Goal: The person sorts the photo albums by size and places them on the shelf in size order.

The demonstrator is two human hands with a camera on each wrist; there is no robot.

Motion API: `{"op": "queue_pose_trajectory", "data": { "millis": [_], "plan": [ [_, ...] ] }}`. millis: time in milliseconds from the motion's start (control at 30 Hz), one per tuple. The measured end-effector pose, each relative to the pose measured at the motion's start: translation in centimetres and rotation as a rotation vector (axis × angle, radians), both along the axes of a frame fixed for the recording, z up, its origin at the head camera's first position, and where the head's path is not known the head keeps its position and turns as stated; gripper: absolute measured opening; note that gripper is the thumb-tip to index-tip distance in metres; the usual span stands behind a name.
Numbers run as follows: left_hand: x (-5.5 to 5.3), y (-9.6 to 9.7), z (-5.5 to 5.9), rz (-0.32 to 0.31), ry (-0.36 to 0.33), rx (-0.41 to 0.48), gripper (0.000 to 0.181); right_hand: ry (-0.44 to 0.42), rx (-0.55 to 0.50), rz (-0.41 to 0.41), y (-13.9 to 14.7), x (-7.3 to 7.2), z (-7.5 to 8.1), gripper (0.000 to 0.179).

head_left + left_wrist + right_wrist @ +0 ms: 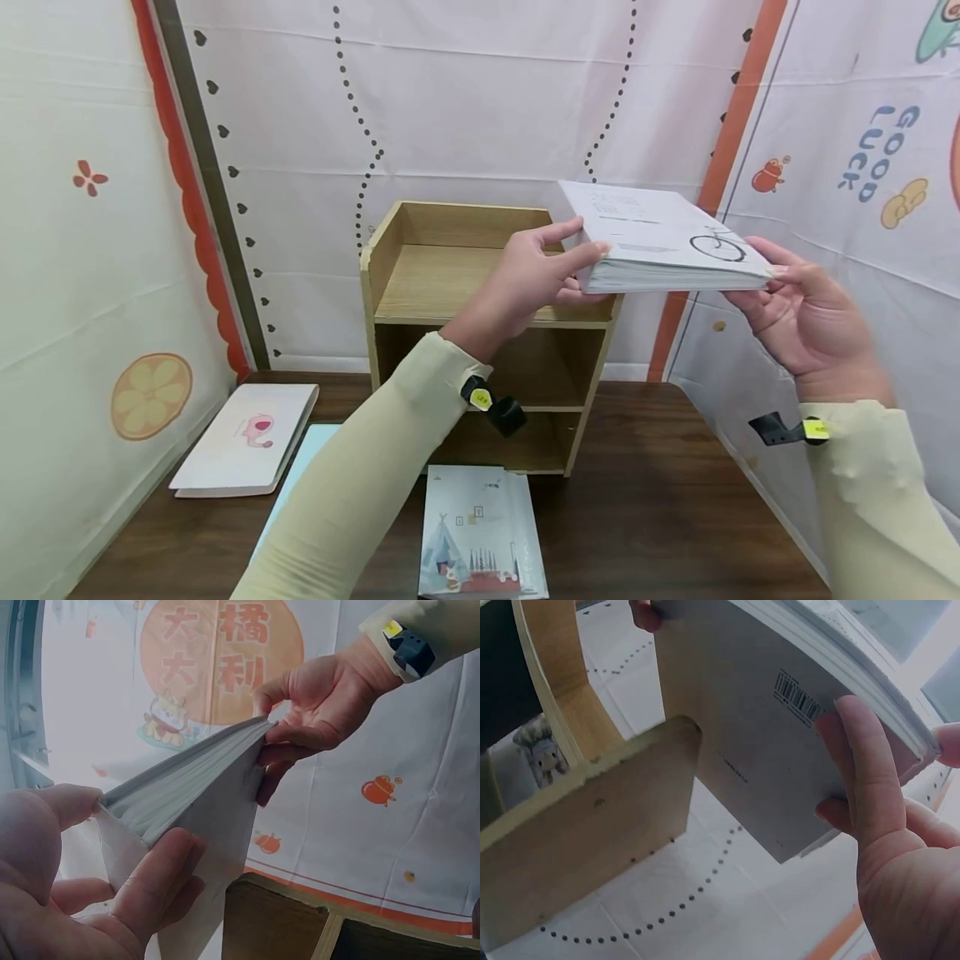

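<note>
Both hands hold a thick white book (645,229) up in the air, over the right side of a small wooden shelf (450,271). A bicycle drawing shows on its upper cover, and the right wrist view shows a barcode (799,697) on its underside. My left hand (536,267) grips the book's left end, thumb on top and fingers below. At the opposite end my right hand (813,312) pinches it near the corner. The page edges face my body, and the book is closed. Its lower cover is hidden in the head view.
On the dark wooden table (660,483), a pale illustrated book (480,533) lies before the shelf. A white book with a pink elephant (247,437) lies left, beside a light blue item (300,467) partly behind my left sleeve. Printed cloth walls (480,100) surround the table.
</note>
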State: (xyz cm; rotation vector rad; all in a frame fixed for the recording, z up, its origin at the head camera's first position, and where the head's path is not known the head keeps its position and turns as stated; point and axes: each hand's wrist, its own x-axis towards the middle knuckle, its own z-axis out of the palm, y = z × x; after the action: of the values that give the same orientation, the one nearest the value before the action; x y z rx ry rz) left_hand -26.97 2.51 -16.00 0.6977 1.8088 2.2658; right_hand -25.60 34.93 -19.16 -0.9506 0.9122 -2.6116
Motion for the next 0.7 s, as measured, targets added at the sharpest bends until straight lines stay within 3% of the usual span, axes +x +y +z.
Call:
{"op": "queue_pose_trajectory", "data": {
  "millis": [300, 700],
  "plan": [
    [0.1, -2.3, -0.5, 0.012, 0.035, 0.001, 0.065, 0.045, 0.037, -0.018, -2.4, 0.2, -0.3, 0.049],
    [0.5, -5.4, -1.4, 0.053, 0.035, -0.055, 0.063, 0.035, 0.071, -0.104, -5.5, 0.4, -0.9, 0.047]
  ]
}}
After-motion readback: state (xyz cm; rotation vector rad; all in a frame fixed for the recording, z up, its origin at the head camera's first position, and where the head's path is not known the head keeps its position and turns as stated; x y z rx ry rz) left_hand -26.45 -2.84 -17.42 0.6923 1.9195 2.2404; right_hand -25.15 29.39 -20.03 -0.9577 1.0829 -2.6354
